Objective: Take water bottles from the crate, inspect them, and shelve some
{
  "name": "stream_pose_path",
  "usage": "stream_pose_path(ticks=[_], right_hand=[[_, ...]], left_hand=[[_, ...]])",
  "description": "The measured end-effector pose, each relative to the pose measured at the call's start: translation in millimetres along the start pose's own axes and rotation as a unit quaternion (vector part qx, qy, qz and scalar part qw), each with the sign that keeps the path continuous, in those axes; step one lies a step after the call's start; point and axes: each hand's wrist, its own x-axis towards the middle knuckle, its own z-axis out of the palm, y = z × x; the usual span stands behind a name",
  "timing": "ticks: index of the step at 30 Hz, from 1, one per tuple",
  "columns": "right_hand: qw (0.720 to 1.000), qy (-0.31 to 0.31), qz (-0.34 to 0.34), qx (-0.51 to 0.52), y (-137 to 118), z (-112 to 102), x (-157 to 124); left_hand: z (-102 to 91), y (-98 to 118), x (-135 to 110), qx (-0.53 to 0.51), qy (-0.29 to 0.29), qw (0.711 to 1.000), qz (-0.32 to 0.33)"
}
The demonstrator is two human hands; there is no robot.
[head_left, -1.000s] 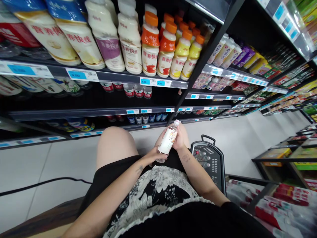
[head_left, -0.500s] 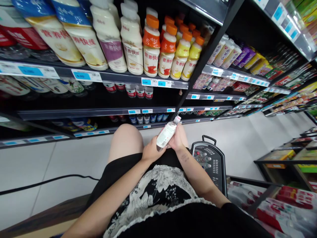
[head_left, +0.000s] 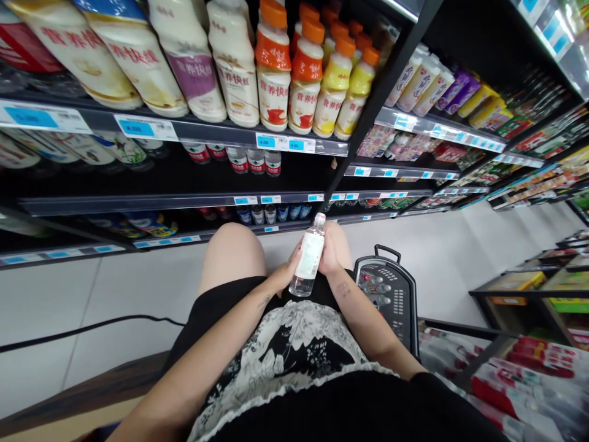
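Note:
A clear plastic drink bottle with a pale green and white label and a pinkish cap tilts slightly above my lap. My left hand grips its left side, fingers partly hidden behind the bottle. On the other side, my right hand closes around the bottle, with most of its fingers out of sight. The bottle's clear base points toward me and its cap toward the shelves.
In front, a shelf carries several milk drink bottles, with smaller red-labelled bottles a level below. Right of my knee stands a black basket holding several bottles. A black cord crosses the floor at left.
The bottle has turned more upright in view, and its clear base now shows below the label. My left hand has shifted up along its side. The view has moved slightly.

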Motion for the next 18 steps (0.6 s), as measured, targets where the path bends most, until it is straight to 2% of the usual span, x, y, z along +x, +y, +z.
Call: stream_pose_path(ticks=[4,8,18], right_hand=[[1.000,-0.009,-0.002,0.008,-0.2,-0.5,1.1],[1.000,-0.008,-0.005,0.011,1.1,-3.7,2.7],[1.000,-0.001,0.014,0.022,-2.0,-2.2,1.6]], left_hand=[[-0.1,-4.3,5.7,-0.012,0.010,0.999,-0.034],[-0.7,-8.2,11.4,-0.025,0.016,0.999,-0.022],[-8.6,-16.5,14.1,0.008,0.019,0.997,-0.073]])
